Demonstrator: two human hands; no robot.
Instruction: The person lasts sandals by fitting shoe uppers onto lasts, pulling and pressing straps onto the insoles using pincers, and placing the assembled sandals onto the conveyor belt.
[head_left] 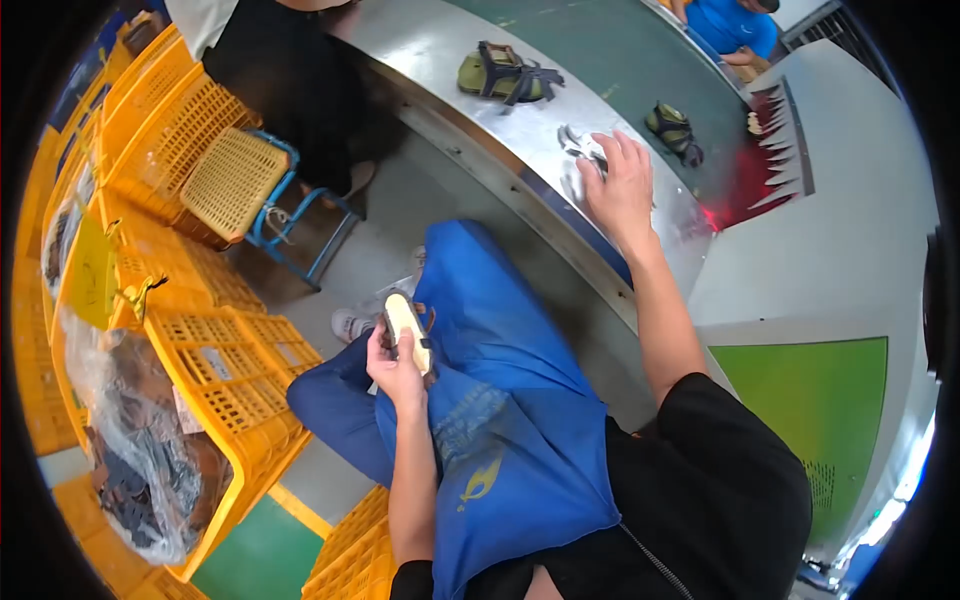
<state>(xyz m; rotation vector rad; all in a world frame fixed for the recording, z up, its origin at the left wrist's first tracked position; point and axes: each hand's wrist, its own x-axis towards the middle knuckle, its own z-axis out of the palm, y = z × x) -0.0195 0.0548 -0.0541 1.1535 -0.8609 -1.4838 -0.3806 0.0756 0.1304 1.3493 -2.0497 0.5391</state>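
Observation:
My left hand (398,372) is closed around a small sandal-like piece (404,318), held over my lap. Its oblong cream underside faces up, and dark strap material shows along the edge. My thumb presses on the cream face. Over the metal bench edge, my right hand (622,188) reaches out with thumb and fingers apart. Small grey-silver pieces (574,140) lie by its fingertips; part of them is hidden beneath the hand. Farther along the bench rests an olive shoe last (484,75) with dark straps around it.
A green conveyor belt (575,45) carries another strapped last (672,128) towards a machine opening (783,145) with flaps and red light. Yellow crates (225,365) stand at left, beside a blue-framed stool (238,180). A person in black (285,90) is nearby; another in blue (735,25) sits across.

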